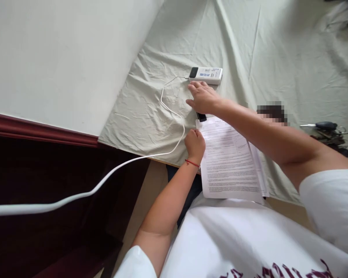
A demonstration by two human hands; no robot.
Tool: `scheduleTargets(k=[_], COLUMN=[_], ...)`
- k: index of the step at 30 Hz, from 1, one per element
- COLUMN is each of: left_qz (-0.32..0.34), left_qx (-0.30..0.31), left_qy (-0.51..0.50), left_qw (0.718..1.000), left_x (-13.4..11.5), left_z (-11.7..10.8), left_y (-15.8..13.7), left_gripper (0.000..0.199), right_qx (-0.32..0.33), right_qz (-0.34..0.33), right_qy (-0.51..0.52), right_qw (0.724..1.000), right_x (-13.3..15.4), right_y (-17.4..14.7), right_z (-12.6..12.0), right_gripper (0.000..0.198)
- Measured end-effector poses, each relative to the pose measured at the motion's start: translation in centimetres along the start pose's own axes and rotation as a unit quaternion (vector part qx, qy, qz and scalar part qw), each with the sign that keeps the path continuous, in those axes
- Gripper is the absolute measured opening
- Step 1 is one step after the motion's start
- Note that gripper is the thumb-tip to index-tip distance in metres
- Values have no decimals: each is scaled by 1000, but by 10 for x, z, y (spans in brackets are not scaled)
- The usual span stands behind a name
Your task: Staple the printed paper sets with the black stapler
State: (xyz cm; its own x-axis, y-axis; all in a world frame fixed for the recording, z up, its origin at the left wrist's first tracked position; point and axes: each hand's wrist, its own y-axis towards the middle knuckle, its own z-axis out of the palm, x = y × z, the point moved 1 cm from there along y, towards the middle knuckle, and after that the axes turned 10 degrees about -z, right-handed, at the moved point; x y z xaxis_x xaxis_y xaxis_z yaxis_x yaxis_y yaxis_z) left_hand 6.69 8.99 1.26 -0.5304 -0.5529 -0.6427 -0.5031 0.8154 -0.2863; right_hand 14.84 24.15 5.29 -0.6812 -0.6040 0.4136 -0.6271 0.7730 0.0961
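Note:
My left hand [195, 144], with a red string at its wrist, is closed on the left edge of a stack of printed papers [229, 162]. The sheets lie partly on the cloth-covered table and reach over its near edge towards my body. Above their top left corner, my right hand [204, 97] is palm down with its fingers stretched out. Beneath it, the end of a black object [201, 117] shows at the papers' corner; the rest is hidden by the hand, and its kind is unclear. A white power bank [206, 75] lies just beyond my right fingertips.
A white cable [150, 155] runs from the power bank across the table's near edge to the left. Wrinkled pale green cloth [145, 92] covers the table. Keys [327, 131] lie to the right, near a pixelated patch. A white surface with dark red trim [46, 129] stands at left.

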Motion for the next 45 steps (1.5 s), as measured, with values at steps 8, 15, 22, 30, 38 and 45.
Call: scheduleTargets(k=[8, 15, 22, 30, 38, 45], left_qz=[20, 33, 18, -40, -144, -76], left_qx=[-3, 7, 23, 114, 288, 189], left_qy=[-15, -78, -76, -178, -305, -207], left_qw=[1000, 996, 997, 977, 896, 957], left_x=[5, 6, 5, 11, 26, 26], left_z=[1, 0, -3, -6, -10, -11], left_y=[4, 3, 2, 8, -15, -25], left_gripper=[37, 38, 38, 36, 28, 24], right_qx=[91, 33, -21, -37, -36, -22], right_qz=[8, 23, 77, 77, 71, 81], right_qy=[0, 33, 44, 40, 41, 34], right_qw=[996, 999, 996, 996, 996, 996], right_x=[-3, -7, -1, 5, 5, 6], right_y=[5, -9, -15, -21, -22, -19], right_z=[28, 37, 48, 44, 43, 41], right_gripper=[44, 44, 43, 43, 43, 42])
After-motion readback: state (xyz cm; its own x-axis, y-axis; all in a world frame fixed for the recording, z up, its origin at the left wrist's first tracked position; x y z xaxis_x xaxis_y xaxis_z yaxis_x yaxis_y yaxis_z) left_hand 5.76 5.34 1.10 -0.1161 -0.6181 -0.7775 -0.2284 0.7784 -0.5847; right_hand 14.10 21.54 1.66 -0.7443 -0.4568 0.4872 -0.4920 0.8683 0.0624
